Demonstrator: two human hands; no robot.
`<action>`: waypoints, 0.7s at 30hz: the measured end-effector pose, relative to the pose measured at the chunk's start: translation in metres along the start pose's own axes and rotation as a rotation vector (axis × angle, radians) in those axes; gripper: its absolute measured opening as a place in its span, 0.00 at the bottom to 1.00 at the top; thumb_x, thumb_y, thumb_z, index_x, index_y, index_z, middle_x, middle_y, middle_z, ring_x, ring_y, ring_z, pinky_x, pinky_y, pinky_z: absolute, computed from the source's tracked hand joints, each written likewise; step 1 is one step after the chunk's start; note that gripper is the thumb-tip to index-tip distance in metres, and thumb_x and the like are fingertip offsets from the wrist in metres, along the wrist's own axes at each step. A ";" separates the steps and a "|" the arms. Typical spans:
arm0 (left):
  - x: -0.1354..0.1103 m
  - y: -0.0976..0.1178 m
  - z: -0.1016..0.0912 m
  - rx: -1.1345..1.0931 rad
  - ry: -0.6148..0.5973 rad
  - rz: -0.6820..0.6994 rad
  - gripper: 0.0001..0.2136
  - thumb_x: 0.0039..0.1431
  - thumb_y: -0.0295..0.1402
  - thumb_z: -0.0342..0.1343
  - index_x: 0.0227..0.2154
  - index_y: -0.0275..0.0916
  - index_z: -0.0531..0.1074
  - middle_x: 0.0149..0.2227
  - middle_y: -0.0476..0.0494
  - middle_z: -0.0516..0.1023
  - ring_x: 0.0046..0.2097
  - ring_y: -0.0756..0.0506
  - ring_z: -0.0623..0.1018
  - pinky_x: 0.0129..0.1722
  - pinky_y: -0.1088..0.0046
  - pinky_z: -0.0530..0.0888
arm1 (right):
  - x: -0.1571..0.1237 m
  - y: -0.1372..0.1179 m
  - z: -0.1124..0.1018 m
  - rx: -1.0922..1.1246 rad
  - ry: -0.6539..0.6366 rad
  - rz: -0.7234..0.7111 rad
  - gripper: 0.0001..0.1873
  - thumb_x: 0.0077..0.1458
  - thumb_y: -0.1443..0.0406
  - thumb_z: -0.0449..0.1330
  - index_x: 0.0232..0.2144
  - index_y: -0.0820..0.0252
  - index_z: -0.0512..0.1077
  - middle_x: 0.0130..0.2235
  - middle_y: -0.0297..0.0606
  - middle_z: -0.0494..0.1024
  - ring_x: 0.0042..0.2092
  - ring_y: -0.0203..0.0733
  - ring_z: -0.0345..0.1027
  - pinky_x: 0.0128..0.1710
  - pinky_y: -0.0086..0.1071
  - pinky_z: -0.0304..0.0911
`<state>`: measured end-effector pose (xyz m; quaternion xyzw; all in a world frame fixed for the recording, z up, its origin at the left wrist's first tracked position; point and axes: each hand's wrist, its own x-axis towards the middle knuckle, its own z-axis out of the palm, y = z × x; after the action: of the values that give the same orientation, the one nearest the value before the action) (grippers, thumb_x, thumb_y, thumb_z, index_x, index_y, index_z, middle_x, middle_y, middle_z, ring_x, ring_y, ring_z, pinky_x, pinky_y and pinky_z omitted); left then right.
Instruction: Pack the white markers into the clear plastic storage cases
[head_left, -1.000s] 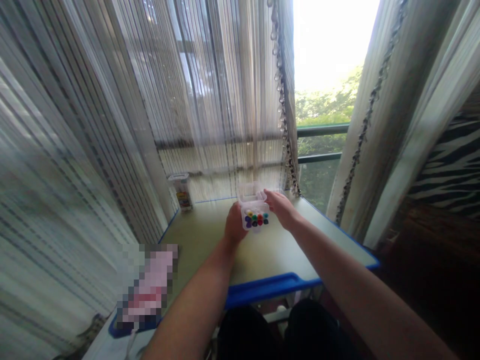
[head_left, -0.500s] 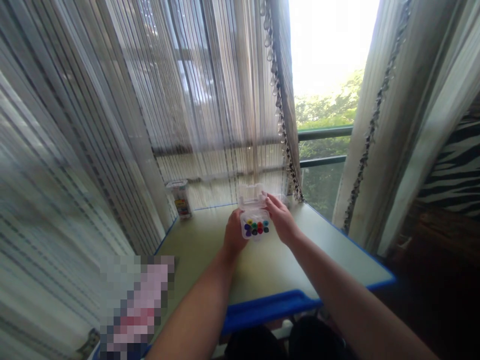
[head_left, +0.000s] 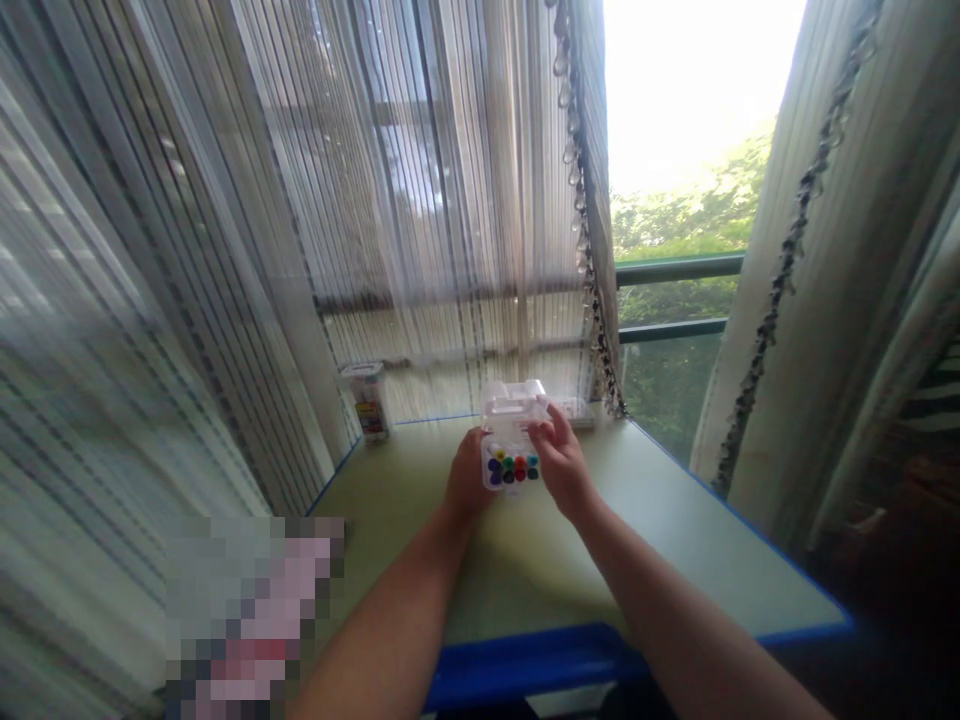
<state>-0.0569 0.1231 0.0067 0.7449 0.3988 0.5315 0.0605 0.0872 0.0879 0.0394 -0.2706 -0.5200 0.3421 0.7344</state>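
A small clear plastic box (head_left: 512, 440) with coloured marker caps showing at its front sits at the far middle of the pale green table (head_left: 660, 530). Its clear lid (head_left: 516, 402) stands raised at the back. My left hand (head_left: 466, 475) wraps round the box's left side. My right hand (head_left: 561, 462) grips the right side, with fingertips up at the lid's edge. Both hands hold the box just above or on the table; I cannot tell which.
A second clear marker box (head_left: 366, 398) stands upright at the table's back left corner. Striped sheer curtains (head_left: 225, 250) hang along the left and back. A window railing (head_left: 675, 270) shows behind. The table's blue front edge (head_left: 525, 660) is near me. A blurred pink patch (head_left: 247, 610) lies low left.
The lid has swung forward from lying open behind the box to standing over it. My right hand has shifted along the box's right side. The view drifted slightly.
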 end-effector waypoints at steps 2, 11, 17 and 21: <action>0.001 -0.002 0.001 0.006 -0.008 -0.008 0.20 0.44 0.29 0.58 0.42 0.42 0.63 0.38 0.43 0.75 0.40 0.42 0.76 0.39 0.64 0.74 | -0.001 0.004 0.003 -0.017 0.016 -0.007 0.25 0.52 0.58 0.55 0.53 0.55 0.60 0.33 0.34 0.76 0.34 0.39 0.69 0.36 0.34 0.66; 0.001 0.008 -0.003 0.102 0.058 -0.045 0.18 0.46 0.30 0.58 0.43 0.41 0.64 0.41 0.41 0.75 0.43 0.41 0.76 0.40 0.64 0.74 | -0.009 -0.007 -0.004 -0.175 0.029 -0.150 0.16 0.49 0.64 0.54 0.43 0.54 0.65 0.32 0.33 0.74 0.30 0.36 0.66 0.31 0.31 0.64; 0.000 0.014 -0.010 0.140 0.130 -0.014 0.17 0.47 0.35 0.60 0.41 0.39 0.64 0.40 0.40 0.74 0.42 0.41 0.76 0.40 0.63 0.74 | -0.015 -0.004 -0.008 -0.241 -0.019 -0.236 0.19 0.47 0.68 0.51 0.43 0.55 0.68 0.35 0.36 0.77 0.36 0.40 0.71 0.37 0.35 0.67; -0.001 0.013 -0.012 0.117 0.164 -0.066 0.16 0.51 0.38 0.58 0.41 0.39 0.64 0.39 0.41 0.74 0.39 0.43 0.76 0.38 0.65 0.74 | -0.014 0.004 -0.008 -0.253 -0.048 -0.240 0.24 0.49 0.68 0.50 0.50 0.55 0.66 0.42 0.40 0.78 0.42 0.41 0.73 0.43 0.38 0.68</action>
<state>-0.0599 0.1101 0.0179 0.6876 0.4571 0.5641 0.0018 0.0907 0.0791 0.0253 -0.2887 -0.6049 0.1901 0.7174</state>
